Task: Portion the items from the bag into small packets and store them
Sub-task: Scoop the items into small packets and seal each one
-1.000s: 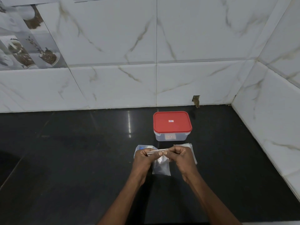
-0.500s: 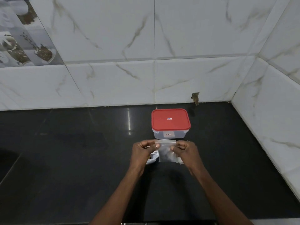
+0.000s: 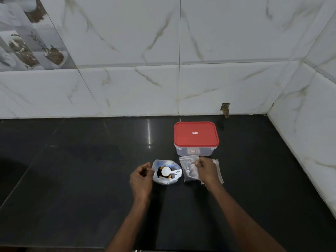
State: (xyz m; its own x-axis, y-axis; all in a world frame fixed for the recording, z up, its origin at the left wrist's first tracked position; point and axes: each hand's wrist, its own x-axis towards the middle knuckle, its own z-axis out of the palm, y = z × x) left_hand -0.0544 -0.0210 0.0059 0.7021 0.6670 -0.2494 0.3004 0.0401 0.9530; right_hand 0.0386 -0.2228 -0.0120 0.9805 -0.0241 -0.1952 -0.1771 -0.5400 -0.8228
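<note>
An open clear bag (image 3: 157, 179) stands on the black counter with dark and orange pieces inside and a white scoop (image 3: 166, 171) resting in it. My left hand (image 3: 141, 178) hovers at the bag's left rim, fingers loosely curled and holding nothing. Right of the bag lies a small clear zip packet (image 3: 188, 169) with a little dark content. My right hand (image 3: 207, 170) pinches the packet's upper right edge. A stack of empty packets (image 3: 219, 172) lies partly hidden beneath that hand. Behind stands a clear container with a red lid (image 3: 196, 135), closed.
The black counter (image 3: 81, 179) runs to a white marble-tiled wall at the back and another on the right (image 3: 307, 142). A dark hollow shows at the far left edge of the counter.
Both hands were pinching the small packet's top in the air. It now lies right of the bag under my right hand; my left hand has let go and moved left, uncovering the bag.
</note>
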